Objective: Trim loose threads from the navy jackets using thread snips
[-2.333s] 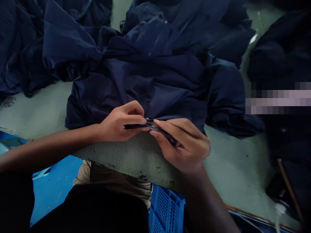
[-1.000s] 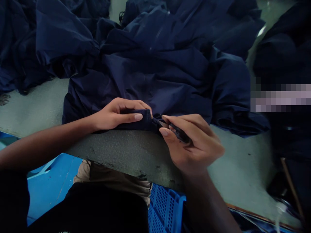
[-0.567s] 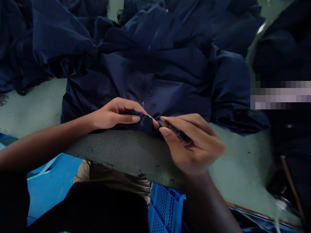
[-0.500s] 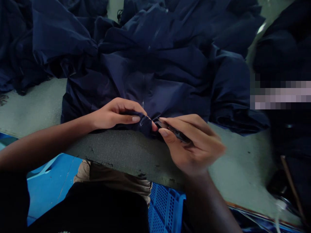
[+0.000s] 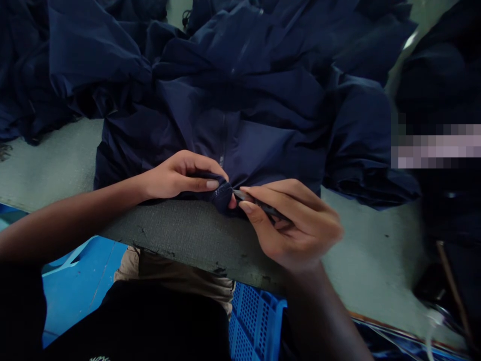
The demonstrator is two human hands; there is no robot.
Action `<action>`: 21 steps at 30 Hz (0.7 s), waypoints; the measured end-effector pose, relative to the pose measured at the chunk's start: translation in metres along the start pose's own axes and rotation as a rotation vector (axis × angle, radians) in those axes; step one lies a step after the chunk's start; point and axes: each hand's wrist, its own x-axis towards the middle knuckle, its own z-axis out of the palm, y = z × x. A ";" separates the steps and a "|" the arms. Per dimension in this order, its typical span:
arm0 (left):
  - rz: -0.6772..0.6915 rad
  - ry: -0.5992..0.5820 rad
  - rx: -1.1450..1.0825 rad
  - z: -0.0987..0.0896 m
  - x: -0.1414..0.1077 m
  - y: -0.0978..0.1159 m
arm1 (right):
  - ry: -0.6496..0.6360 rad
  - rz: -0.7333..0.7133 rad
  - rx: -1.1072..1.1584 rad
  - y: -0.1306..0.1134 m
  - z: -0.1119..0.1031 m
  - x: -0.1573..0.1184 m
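A dark blue jacket [image 5: 263,145] with a zipper down its middle lies across the table. My left hand [image 5: 184,175] pinches the jacket's near edge at the zipper's lower end, thumb on top. Between the thumb and fingers of my right hand [image 5: 293,218] is a small dark pointed tool [image 5: 265,205]. Its tip meets the folded fabric just beside my left fingertips. I cannot make out exactly what kind of tool it is.
More dark blue garments [image 5: 93,45] are heaped at the far left and back. The table's grey-green top [image 5: 361,250] has a worn near edge. Below it stands a blue plastic crate [image 5: 255,321]. Dark cloth and a thin brown stick [image 5: 453,286] are at the right.
My right hand has moved slightly left with the tool, whose tip is now against the fabric edge. My left hand has kept its pinch, nearly still.
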 end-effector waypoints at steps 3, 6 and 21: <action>-0.003 -0.030 -0.020 0.000 0.000 0.001 | -0.008 -0.015 -0.003 0.000 0.000 0.000; -0.021 -0.055 -0.057 0.001 0.000 0.003 | -0.013 -0.035 0.007 0.000 0.000 0.000; -0.078 -0.101 -0.100 0.000 0.001 0.004 | 0.007 -0.104 -0.007 0.003 0.002 -0.002</action>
